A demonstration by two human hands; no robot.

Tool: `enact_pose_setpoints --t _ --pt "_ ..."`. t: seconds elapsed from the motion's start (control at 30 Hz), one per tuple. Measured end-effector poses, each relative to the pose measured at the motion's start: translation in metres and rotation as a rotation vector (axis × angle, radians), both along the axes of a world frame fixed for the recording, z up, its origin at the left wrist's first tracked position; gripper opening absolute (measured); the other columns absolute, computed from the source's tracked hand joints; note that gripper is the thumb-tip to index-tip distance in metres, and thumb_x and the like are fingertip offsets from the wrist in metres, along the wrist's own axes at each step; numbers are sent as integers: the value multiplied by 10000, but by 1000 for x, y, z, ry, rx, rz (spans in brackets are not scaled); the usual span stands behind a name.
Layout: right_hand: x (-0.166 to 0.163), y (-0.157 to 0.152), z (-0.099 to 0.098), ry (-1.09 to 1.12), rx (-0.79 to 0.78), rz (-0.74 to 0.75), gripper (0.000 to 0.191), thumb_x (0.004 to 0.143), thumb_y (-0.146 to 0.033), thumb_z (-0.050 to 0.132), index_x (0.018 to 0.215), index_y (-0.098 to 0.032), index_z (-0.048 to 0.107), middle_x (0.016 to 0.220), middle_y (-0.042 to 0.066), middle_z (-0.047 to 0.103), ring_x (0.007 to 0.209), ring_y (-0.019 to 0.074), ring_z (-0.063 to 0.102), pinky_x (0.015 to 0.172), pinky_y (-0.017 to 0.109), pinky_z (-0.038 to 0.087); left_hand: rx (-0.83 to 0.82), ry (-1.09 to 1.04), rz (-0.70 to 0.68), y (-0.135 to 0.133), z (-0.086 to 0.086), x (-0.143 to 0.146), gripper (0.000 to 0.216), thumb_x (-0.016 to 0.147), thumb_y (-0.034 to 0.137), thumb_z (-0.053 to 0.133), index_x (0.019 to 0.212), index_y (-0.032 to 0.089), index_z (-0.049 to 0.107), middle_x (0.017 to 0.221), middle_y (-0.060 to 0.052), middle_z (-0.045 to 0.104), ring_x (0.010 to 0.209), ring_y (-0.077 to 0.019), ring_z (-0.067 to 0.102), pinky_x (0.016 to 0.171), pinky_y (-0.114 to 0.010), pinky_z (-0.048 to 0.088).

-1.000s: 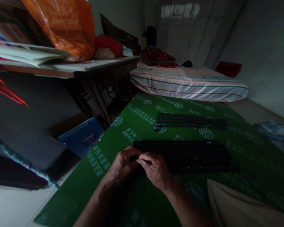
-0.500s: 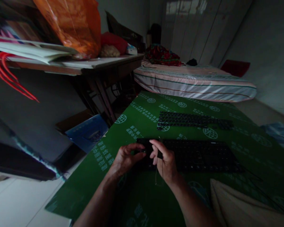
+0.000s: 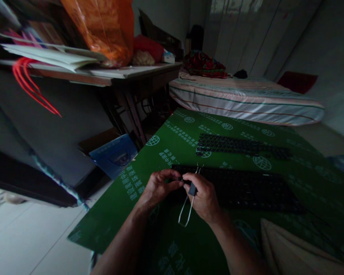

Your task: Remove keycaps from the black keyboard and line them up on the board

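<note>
A black keyboard (image 3: 246, 187) lies on a green printed sheet (image 3: 177, 133) on the floor. Both my hands meet over its left end. My right hand (image 3: 204, 198) is closed on a wire keycap puller (image 3: 186, 208) with a small dark grip; its long wire loop hangs down toward me. My left hand (image 3: 158, 188) pinches at something small and dark at the puller's tip, too dim to name. Behind the keyboard, several loose black keycaps (image 3: 240, 145) sit in rows on the sheet.
A low table (image 3: 126, 74) at the left carries papers and an orange plastic bag (image 3: 103, 26). A blue box (image 3: 114, 154) lies beneath it. A striped mattress (image 3: 246, 101) lies behind the sheet. A beige cushion (image 3: 301, 248) sits at the lower right.
My view has drifted left. My right hand has lifted and turned, so the puller's wire loop now hangs in plain sight. My left hand's fingers have come back to its tip.
</note>
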State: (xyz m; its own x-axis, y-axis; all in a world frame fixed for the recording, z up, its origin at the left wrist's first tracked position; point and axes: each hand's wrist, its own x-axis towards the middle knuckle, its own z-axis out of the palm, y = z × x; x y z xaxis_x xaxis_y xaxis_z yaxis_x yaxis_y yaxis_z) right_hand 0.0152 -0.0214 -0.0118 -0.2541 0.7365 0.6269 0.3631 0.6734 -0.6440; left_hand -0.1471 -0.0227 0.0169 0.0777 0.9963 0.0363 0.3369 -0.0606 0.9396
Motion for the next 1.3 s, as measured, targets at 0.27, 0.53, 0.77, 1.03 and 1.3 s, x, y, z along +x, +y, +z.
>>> enact_pose_setpoints --t 0.27,0.53,0.77,1.03,1.3 --pt "3 2 2 -114 7 19 280 769 -51 507 991 -207 580 888 46 664 838 154 623 755 263 500 -36 -81 -49 -1 3 3 172 656 263 704 767 135 671 725 -32 700 675 -159 631 624 -250 502" --pt "50 63 4 -138 -105 -144 223 701 -76 581 881 -207 598 844 18 676 784 153 647 713 250 502 -36 7 74 2 -2 4 223 652 276 701 831 145 687 774 -36 728 717 -187 657 676 -275 503" --pt "80 125 -12 -265 -256 -212 248 646 -77 642 851 -210 599 825 9 694 781 166 660 731 273 490 -1 76 45 3 -6 3 197 674 274 667 825 150 688 777 -30 728 711 -175 656 648 -255 496" --pt "78 144 -20 -375 -267 -196 227 655 -125 654 840 -250 612 806 -27 698 755 161 660 711 261 492 4 157 25 4 -10 1 201 698 297 636 838 159 682 855 -38 725 783 -182 660 689 -258 497" --pt "77 145 -22 -398 -259 -202 252 654 -127 654 862 -266 620 823 -31 700 752 166 660 702 265 496 6 171 11 4 -10 1 208 704 303 631 848 162 680 870 -37 721 790 -179 659 694 -256 492"
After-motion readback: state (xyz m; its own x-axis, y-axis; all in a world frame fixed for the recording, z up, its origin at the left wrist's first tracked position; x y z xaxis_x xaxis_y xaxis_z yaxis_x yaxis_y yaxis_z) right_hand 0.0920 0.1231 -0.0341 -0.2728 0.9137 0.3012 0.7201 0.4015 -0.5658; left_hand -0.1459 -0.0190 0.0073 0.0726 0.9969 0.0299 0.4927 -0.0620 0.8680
